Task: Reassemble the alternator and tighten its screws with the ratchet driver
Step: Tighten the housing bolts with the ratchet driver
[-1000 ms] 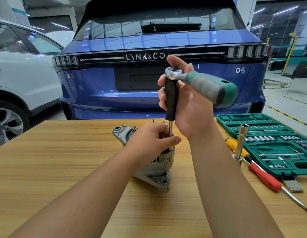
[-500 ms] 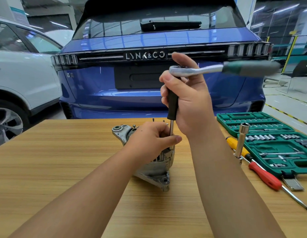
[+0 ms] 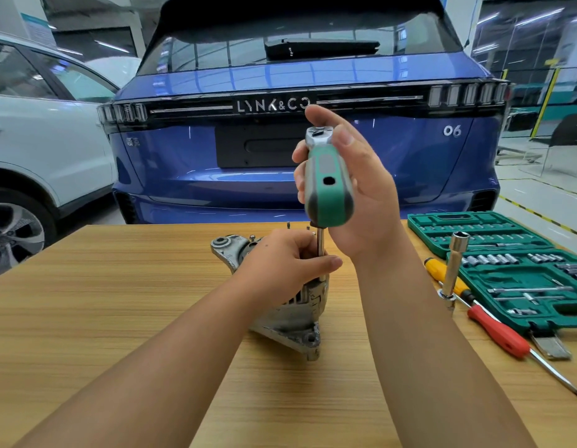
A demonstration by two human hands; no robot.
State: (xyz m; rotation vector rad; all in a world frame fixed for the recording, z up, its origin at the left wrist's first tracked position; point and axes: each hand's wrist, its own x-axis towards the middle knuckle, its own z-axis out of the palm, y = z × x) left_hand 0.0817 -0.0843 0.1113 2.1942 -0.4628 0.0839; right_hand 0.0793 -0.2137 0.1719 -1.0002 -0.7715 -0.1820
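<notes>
A grey metal alternator point(image 3: 292, 321) stands on the wooden table point(image 3: 119, 302) in front of me. My left hand point(image 3: 282, 270) grips its top and hides most of the upper housing. A thin steel extension shaft point(image 3: 320, 253) rises from the alternator beside my left thumb. On top of it sits the ratchet driver point(image 3: 327, 182) with a green and grey handle that points toward me. My right hand point(image 3: 355, 189) holds the ratchet's head and the extension behind the handle, thumb by the chrome head.
An open green socket case point(image 3: 513, 273) lies at the right. In front of it are a red screwdriver point(image 3: 500, 331), a yellow-handled screwdriver point(image 3: 442, 273) and an upright long socket point(image 3: 453, 266). A blue car point(image 3: 280, 140) stands beyond the table's far edge, a white car point(image 3: 38, 140) to the left.
The ratchet handle has swung round from pointing right to pointing at me. My left hand and the alternator have stayed in place.
</notes>
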